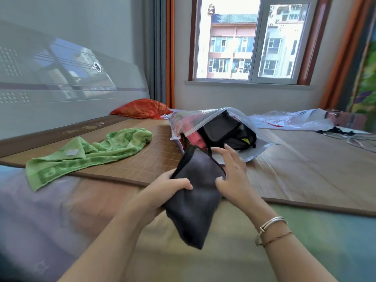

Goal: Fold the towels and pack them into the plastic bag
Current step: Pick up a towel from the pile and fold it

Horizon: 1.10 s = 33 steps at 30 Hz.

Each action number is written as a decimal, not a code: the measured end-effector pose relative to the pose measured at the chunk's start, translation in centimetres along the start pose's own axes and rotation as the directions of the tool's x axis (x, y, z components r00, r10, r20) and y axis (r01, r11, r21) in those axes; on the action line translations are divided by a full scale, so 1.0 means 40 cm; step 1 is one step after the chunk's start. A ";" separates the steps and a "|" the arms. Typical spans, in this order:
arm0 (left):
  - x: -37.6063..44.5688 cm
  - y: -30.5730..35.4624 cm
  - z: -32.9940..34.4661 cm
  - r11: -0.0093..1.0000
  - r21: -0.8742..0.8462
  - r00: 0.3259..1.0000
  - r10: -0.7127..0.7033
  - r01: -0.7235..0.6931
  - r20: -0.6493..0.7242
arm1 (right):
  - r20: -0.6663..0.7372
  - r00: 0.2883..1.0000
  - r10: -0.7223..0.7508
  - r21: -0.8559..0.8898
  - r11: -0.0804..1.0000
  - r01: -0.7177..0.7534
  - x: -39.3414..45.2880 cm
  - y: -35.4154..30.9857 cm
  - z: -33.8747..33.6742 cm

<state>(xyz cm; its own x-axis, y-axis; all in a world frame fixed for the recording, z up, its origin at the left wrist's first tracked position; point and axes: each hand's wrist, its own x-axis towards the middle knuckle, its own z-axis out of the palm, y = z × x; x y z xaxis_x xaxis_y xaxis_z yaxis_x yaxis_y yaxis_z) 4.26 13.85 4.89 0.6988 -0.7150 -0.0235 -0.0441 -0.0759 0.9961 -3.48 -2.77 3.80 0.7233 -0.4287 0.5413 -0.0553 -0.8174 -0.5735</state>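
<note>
Hands meet over the near edge of a bed, both on a dark grey towel (195,198). The left hand (162,192) grips the towel's left side, thumb on top and fingers curled underneath. The right hand (234,176) presses on the towel's right edge with its thumb, its fingers spread and only loosely bent, the tips pointing toward the bag. Two bracelets (270,231) sit on the right wrist.

The grey towel is folded into a long narrow shape, its lower end hanging free below the hands and its upper end lifted toward the mouth of a clear plastic bag (207,121). That bag lies on its side on a bamboo mat (142,159), mouth facing the person, just beyond the towel. Inside it show a folded dark towel (219,127), something pink-red (193,139) and a bit of yellow; what else it holds cannot be told.

A green towel (87,155) lies unfolded and crumpled on the mat, well to the left of the hands, one end trailing off the mat's edge onto the sheet (40,220). A white label shows on it.

Farther back, a red pillow (140,108) rests against the headboard (61,78). Another plastic bag (295,119), white with red print, lies flat to the right, with cords (345,137) near it. A window (252,37) stands behind the bed.
</note>
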 end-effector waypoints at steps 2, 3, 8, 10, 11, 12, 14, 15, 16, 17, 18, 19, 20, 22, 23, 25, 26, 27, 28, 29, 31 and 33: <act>0.002 0.060 0.009 0.985 0.173 0.985 -0.056 0.027 0.164 | 0.065 0.983 -0.169 -0.034 0.985 0.171 -0.006 -0.021 -0.047; 0.008 0.090 0.012 0.966 0.257 0.971 -0.078 0.018 0.224 | 0.103 0.971 -0.215 -0.076 0.972 0.223 -0.001 -0.027 -0.067; 0.110 0.199 0.004 0.861 0.500 0.972 -0.032 -0.091 0.231 | 0.320 0.940 -0.120 -0.229 0.953 0.199 0.095 0.002 -0.149; 0.171 0.206 -0.009 0.851 0.514 0.993 0.064 -0.108 0.103 | 0.328 0.939 -0.107 -0.102 0.984 0.147 0.148 0.022 -0.162; 0.203 0.202 -0.018 0.859 0.496 0.992 0.126 -0.124 0.029 | 0.325 0.943 -0.072 -0.042 0.995 0.091 0.177 0.033 -0.165; 0.236 0.194 -0.028 0.865 0.481 0.981 0.189 -0.143 -0.048 | 0.304 0.952 -0.030 -0.012 0.999 0.035 0.207 0.044 -0.168; 0.304 0.171 -0.055 0.807 0.570 0.928 0.316 -0.154 -0.197 | 0.208 0.976 0.069 0.007 0.997 -0.072 0.268 0.070 -0.169; 0.338 0.156 -0.071 0.735 0.664 0.890 0.385 -0.136 -0.243 | 0.157 0.980 0.125 0.055 0.989 -0.135 0.293 0.082 -0.165; 0.369 0.141 -0.083 0.653 0.750 0.857 0.441 -0.103 -0.266 | 0.122 0.974 0.189 0.146 0.968 -0.205 0.316 0.097 -0.155; 0.396 0.126 -0.091 0.581 0.812 0.835 0.474 -0.056 -0.282 | 0.113 0.959 0.258 0.274 0.920 -0.280 0.333 0.112 -0.140; 0.419 0.115 -0.093 0.522 0.853 0.823 0.486 -0.004 -0.294 | 0.127 0.937 0.325 0.426 0.835 -0.347 0.347 0.126 -0.121; 0.442 0.104 -0.090 0.466 0.884 0.819 0.489 0.046 -0.300 | 0.156 0.909 0.386 0.580 0.710 -0.400 0.360 0.139 -0.098; 0.463 0.093 -0.084 0.407 0.910 0.816 0.496 0.082 -0.296 | 0.202 0.879 0.432 0.706 0.557 -0.436 0.371 0.150 -0.073; 0.497 0.082 -0.074 0.332 0.936 0.797 0.532 0.115 -0.286 | 0.309 0.830 0.464 0.841 0.275 -0.467 0.391 0.164 -0.023; 0.511 0.080 -0.074 0.327 0.939 0.778 0.561 0.105 -0.282 | 0.338 0.820 0.463 0.874 0.169 -0.456 0.401 0.171 0.001; 0.530 0.081 -0.082 0.356 0.934 0.730 0.630 0.031 -0.264 | 0.338 0.833 0.438 0.924 0.015 -0.383 0.419 0.174 0.049; 0.537 0.082 -0.087 0.365 0.931 0.706 0.664 -0.017 -0.247 | 0.331 0.846 0.417 0.938 -0.045 -0.345 0.427 0.171 0.072; 0.541 0.085 -0.091 0.371 0.927 0.686 0.690 -0.062 -0.230 | 0.332 0.850 0.409 0.942 -0.095 -0.322 0.435 0.170 0.097; 0.545 0.088 -0.097 0.371 0.923 0.670 0.711 -0.102 -0.212 | 0.337 0.849 0.406 0.941 -0.140 -0.307 0.443 0.167 0.121; 0.548 0.090 -0.102 0.369 0.920 0.664 0.722 -0.130 -0.196 | 0.348 0.845 0.406 0.937 -0.177 -0.301 0.452 0.162 0.145; 0.550 0.092 -0.115 0.348 0.921 0.668 0.729 -0.176 -0.147 | 0.383 0.843 0.377 0.919 -0.249 -0.306 0.475 0.142 0.185; 0.552 0.091 -0.127 0.312 0.922 0.670 0.737 -0.228 -0.084 | 0.404 0.849 0.339 0.904 -0.290 -0.314 0.502 0.121 0.206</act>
<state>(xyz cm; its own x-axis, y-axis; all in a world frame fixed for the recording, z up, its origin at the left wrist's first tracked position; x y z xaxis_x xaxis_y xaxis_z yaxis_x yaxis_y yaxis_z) 23.15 1.31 8.40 0.4960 -0.4768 0.7257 -0.8314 -0.5020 0.2385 16.46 -12.16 6.83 0.8738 -0.4860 0.0167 0.4111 0.7198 -0.5594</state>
